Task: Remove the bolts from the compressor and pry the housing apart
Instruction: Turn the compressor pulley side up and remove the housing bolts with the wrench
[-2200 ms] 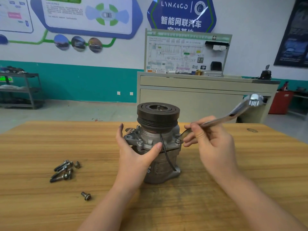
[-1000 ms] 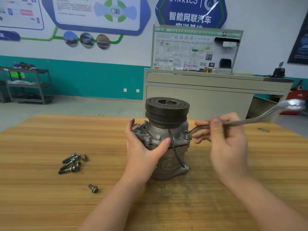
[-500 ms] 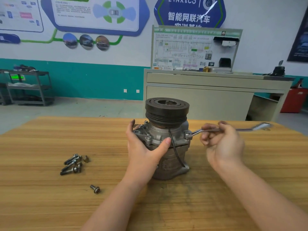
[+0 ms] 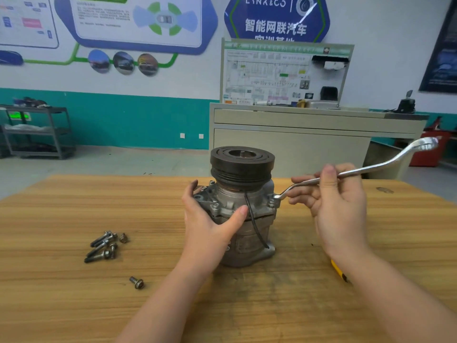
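On my left, loose bolts (image 4: 102,247) lie in a cluster on the table (image 4: 74,305), with one bolt (image 4: 136,282) apart and nearer me. My left hand (image 4: 210,226) wraps the compressor (image 4: 243,206), thumb across its front, fingers behind. The compressor stands upright at mid-table, pulley up. My right hand (image 4: 336,206) pinches the wrench (image 4: 358,170), whose near end sits on a bolt at the compressor's right flange.
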`<act>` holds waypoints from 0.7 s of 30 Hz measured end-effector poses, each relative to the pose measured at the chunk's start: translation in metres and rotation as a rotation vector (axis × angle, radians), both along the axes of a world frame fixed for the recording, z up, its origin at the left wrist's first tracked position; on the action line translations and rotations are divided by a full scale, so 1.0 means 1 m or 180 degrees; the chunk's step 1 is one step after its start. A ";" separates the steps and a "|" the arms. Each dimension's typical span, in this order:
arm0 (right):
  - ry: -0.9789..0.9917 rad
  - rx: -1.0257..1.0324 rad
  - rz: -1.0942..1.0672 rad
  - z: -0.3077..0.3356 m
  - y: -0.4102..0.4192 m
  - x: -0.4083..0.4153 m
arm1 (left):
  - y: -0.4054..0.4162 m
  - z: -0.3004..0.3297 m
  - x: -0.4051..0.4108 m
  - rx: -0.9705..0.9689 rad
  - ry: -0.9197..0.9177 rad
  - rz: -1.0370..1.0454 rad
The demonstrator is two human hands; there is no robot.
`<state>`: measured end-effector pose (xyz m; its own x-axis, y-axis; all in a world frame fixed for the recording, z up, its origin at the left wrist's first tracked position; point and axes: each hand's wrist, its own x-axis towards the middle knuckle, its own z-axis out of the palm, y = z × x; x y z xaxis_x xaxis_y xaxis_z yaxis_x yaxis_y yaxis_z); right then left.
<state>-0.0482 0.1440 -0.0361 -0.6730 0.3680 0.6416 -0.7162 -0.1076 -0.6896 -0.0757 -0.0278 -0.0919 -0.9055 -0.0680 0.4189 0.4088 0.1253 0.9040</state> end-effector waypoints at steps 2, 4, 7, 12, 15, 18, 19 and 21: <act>0.0283 0.0623 -0.0237 -0.002 -0.007 0.007 | 0.000 0.001 0.000 -0.0014 -0.0002 0.0016; 0.0572 0.1265 -0.0524 -0.009 -0.011 0.009 | 0.000 0.002 0.001 -0.0041 0.0006 0.0023; 0.1092 0.2262 -0.1083 -0.021 -0.011 0.008 | -0.001 0.002 0.001 -0.0059 0.0033 0.0012; 0.1172 0.1999 -0.1416 -0.023 -0.009 0.005 | 0.000 0.002 0.003 -0.0047 0.0055 -0.0005; 0.1111 0.2077 -0.1481 -0.023 -0.010 0.003 | 0.000 0.002 0.002 -0.0048 0.0040 0.0028; 0.1453 0.2527 -0.1532 -0.029 -0.013 0.001 | 0.000 0.002 0.001 -0.0078 0.0031 0.0031; 0.1642 0.2766 -0.1585 -0.033 -0.014 0.000 | 0.000 0.002 0.001 -0.0094 0.0031 0.0020; 0.1928 0.3127 -0.1775 -0.040 -0.012 -0.001 | -0.001 0.002 0.001 -0.0090 0.0021 0.0005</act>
<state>-0.0492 0.1323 -0.0763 -0.0882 -0.2955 0.9513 -0.7256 0.6733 0.1419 -0.0751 -0.0284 -0.0904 -0.9025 -0.0575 0.4268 0.4147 0.1514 0.8973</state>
